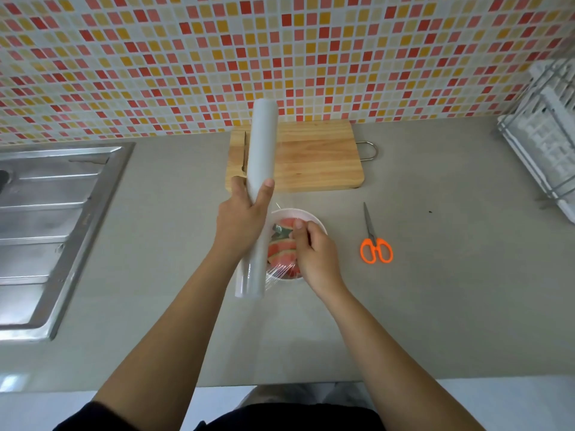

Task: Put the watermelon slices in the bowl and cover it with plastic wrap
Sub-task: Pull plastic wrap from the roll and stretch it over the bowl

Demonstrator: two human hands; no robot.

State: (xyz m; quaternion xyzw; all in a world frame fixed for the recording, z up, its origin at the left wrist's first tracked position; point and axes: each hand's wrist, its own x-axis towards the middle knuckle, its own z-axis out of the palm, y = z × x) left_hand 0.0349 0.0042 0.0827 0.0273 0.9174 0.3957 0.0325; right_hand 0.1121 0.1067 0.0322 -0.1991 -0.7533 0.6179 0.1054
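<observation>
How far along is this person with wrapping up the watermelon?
Done: the watermelon slices are in the white bowl, and the cutting board is bare. In hand: the left hand holds the plastic wrap roll while the right hand pulls film over the bowl. Left: covering the bowl fully, cutting the film, perhaps with the orange scissors, and sealing it.

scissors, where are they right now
In the head view, the orange-handled scissors lie flat on the counter, right of the bowl and in front of the cutting board.
</observation>
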